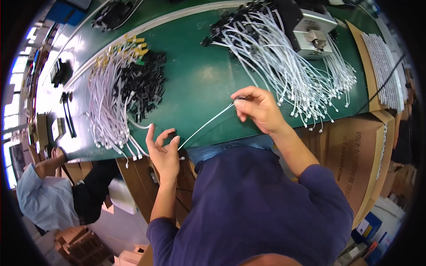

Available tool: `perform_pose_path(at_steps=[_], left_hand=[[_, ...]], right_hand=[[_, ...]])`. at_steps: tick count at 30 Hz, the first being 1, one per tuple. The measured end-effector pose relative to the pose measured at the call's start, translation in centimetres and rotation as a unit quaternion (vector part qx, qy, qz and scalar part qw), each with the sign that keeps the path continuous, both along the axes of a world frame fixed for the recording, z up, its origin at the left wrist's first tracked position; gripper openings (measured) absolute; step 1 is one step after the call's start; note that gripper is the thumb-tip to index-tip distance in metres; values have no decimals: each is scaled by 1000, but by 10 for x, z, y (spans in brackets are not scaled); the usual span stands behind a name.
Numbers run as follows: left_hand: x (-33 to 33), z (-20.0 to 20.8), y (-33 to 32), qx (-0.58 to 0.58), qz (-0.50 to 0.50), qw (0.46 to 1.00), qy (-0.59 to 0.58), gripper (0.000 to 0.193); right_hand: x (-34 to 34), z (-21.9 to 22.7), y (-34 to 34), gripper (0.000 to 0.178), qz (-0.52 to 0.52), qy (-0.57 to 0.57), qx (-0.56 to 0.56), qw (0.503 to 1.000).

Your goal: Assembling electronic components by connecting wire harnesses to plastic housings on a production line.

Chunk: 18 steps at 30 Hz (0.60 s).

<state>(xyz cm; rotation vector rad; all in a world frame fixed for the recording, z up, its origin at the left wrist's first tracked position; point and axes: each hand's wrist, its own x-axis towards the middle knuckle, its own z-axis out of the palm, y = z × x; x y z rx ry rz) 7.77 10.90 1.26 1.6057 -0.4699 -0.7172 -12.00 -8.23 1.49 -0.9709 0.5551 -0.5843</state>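
Cloth of a dark blue shirt (266,199) fills the near side, and two bare forearms reach from its sleeves over the edge of a green table (191,71). Left hand (164,150) has its index finger raised and apart; the thumb and another finger curve around a small black piece (172,135), and I can't tell whether they pinch it. Right hand (261,108) has thumb and fingers clamped on a black end piece (241,98). Between the hands, above the table, a thin white cable (206,125) slants up to the right.

Just beside the left hand lies a pile of white cables (100,99), with a heap of black parts (144,82) against it. On the right stands a brown carton (350,155), below the table edge. Past the right hand spreads a bigger bundle of white cables (279,57), next to a boxy metal device (313,31). Over to the left, a co-worker in a light blue shirt (49,199) stays close to the table. Farthest back is a blue box (66,13).
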Motion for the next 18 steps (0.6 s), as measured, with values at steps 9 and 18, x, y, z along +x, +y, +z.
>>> perform_pose_path(at_steps=[9, 18], left_hand=[[16, 13, -3, -126, -128, 952, -249, 105], [-3, 16, -47, -131, -269, 945, -131, 99]], right_hand=[[-5, 3, -18, 21, 31, 190, -655, 730], [-11, -8, -12, 16, 66, 220, -751, 619]])
